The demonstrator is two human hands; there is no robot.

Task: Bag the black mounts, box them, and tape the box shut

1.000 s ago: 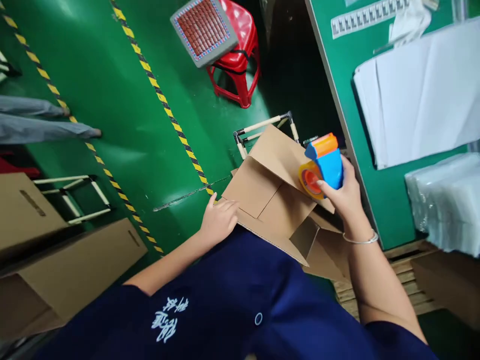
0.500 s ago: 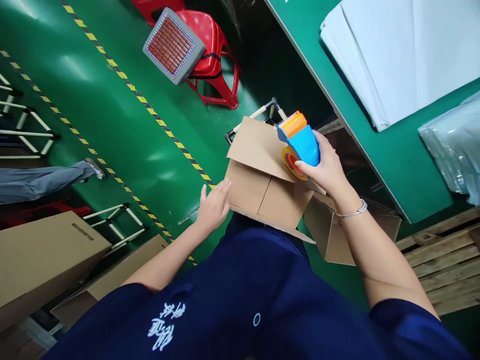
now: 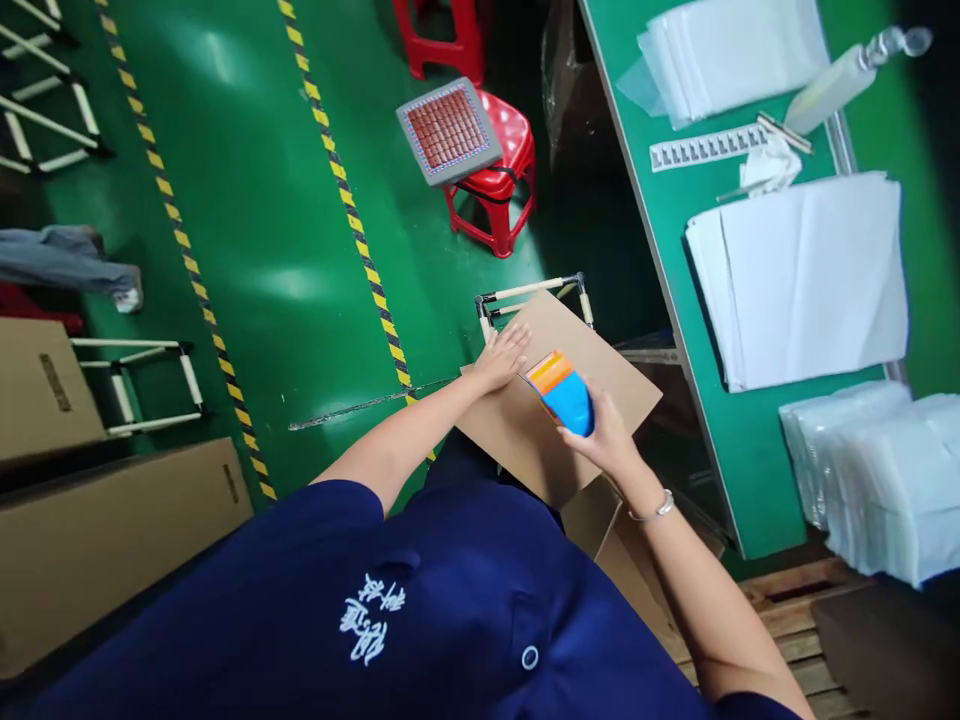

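Observation:
A brown cardboard box [image 3: 600, 375] stands in front of me with its top flaps folded flat. My left hand [image 3: 504, 356] lies open and flat on the flaps near the box's far left edge. My right hand [image 3: 606, 440] is closed round a blue and orange tape dispenser [image 3: 562, 392], whose orange front end rests on the box top just right of my left hand. A thin bracelet circles my right wrist.
A green worktable [image 3: 739, 450] at the right holds white sheets [image 3: 806, 275], clear bags [image 3: 877, 470] and a bottle [image 3: 840, 80]. A red stool with a cushion [image 3: 469, 150] stands beyond the box. Large cartons [image 3: 97, 530] lie left. Another person's legs [image 3: 67, 265] show far left.
The box flaps have been folded shut. My left hand moved from the box's left side onto the top. My right hand brought the tape dispenser down onto the box.

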